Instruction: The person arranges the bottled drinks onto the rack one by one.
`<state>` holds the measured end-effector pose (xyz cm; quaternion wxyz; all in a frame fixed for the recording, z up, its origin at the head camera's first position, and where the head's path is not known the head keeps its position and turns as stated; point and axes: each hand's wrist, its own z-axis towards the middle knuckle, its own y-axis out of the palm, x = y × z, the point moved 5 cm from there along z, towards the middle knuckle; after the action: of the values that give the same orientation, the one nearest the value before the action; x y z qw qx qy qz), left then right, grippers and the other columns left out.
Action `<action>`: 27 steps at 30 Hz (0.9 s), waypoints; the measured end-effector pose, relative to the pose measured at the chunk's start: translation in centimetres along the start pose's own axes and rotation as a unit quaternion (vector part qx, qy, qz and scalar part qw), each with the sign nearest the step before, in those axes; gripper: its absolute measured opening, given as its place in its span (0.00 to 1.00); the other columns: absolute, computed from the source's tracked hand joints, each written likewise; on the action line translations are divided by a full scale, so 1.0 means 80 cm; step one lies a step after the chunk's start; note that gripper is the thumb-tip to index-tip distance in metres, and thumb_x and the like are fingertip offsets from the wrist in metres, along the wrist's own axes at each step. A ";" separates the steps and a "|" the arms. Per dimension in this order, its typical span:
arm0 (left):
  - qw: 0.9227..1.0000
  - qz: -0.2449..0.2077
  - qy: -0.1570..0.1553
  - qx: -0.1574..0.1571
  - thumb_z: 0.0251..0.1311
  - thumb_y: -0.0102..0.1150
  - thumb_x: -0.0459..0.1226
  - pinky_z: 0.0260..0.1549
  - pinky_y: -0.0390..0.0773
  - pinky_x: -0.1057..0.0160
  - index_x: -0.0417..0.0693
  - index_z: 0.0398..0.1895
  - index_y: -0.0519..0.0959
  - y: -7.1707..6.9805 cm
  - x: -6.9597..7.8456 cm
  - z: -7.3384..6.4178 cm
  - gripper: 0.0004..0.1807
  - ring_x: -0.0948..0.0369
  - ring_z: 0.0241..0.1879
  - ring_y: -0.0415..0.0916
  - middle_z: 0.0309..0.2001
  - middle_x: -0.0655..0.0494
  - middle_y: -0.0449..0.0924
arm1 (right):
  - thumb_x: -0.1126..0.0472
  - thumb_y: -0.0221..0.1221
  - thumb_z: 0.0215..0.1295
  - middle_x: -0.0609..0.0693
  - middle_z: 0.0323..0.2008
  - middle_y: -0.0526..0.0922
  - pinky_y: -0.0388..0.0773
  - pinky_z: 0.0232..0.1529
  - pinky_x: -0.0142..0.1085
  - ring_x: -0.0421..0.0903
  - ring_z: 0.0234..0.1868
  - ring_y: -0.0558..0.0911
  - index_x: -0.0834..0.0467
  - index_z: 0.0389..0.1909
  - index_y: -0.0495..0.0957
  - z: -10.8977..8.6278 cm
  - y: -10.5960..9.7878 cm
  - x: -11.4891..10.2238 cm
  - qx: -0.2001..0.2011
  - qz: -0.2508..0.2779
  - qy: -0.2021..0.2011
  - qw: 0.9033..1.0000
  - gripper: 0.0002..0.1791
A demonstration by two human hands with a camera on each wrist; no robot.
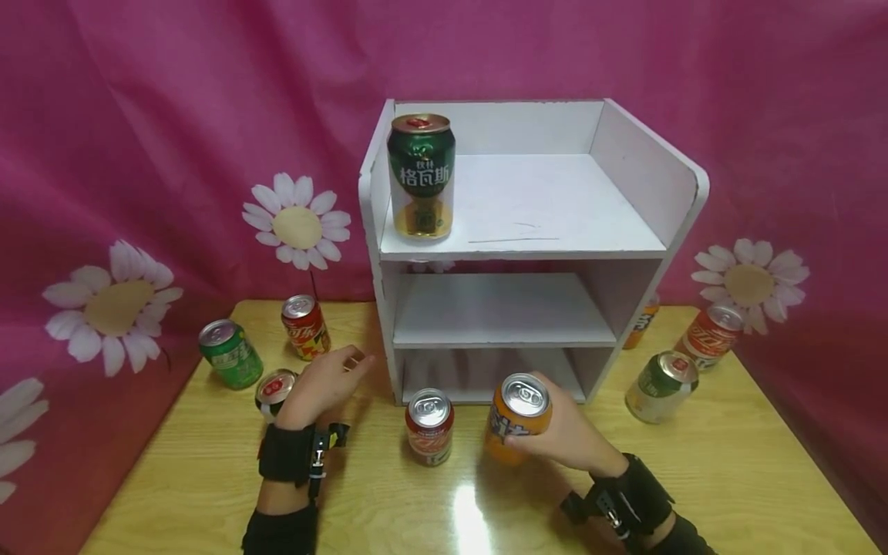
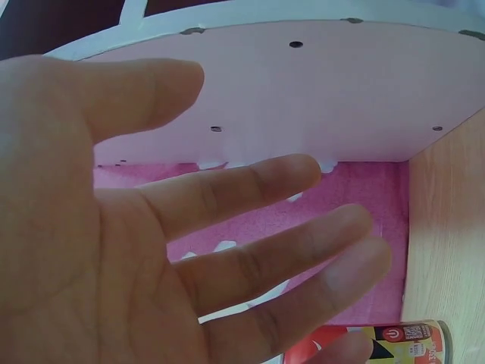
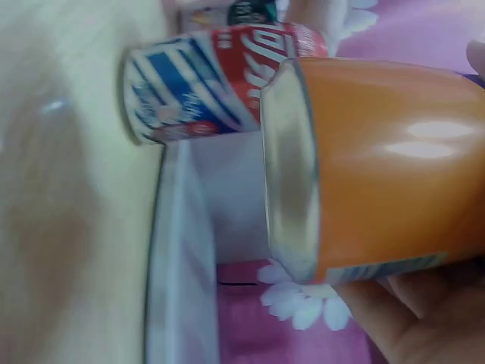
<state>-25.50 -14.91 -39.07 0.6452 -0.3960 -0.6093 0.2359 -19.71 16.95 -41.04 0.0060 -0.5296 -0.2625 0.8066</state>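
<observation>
My right hand (image 1: 572,433) grips an orange soda can (image 1: 505,424), its thumb and fingers round the side. In the right wrist view the bottom of that orange can (image 3: 292,174) shows, held clear of the table. Just left of it a red cola can (image 1: 429,433) stands upright on the table, before the white shelf unit (image 1: 505,343). My left hand (image 1: 321,391) hovers beside the unit's left side, over a dark-topped can (image 1: 276,388) that it partly hides. Its fingers are spread and hold nothing, as the left hand (image 2: 144,227) shows in the left wrist view.
A green and gold can (image 1: 422,177) stands at the top shelf's left. A green can (image 1: 232,356) and a red can (image 1: 305,330) stand back left. On the right are a white-green can (image 1: 660,388), a red can (image 1: 709,338) and a partly hidden orange can (image 1: 641,322).
</observation>
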 end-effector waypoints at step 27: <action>1.000 -0.003 0.022 0.011 0.69 0.45 0.52 0.41 0.75 0.48 0.41 0.54 0.76 0.003 0.003 0.000 0.25 0.50 0.44 0.78 0.46 0.46 0.80 | 0.70 0.72 0.42 0.52 0.43 0.80 0.79 0.40 0.36 0.44 0.41 0.81 0.63 0.53 0.70 0.031 -0.052 -0.091 0.097 -0.072 -0.078 0.990 0.34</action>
<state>-25.45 -14.54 -39.14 0.6632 -0.3927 -0.5934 0.2318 -19.77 17.37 -32.32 0.0947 -0.4418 -0.2201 0.8645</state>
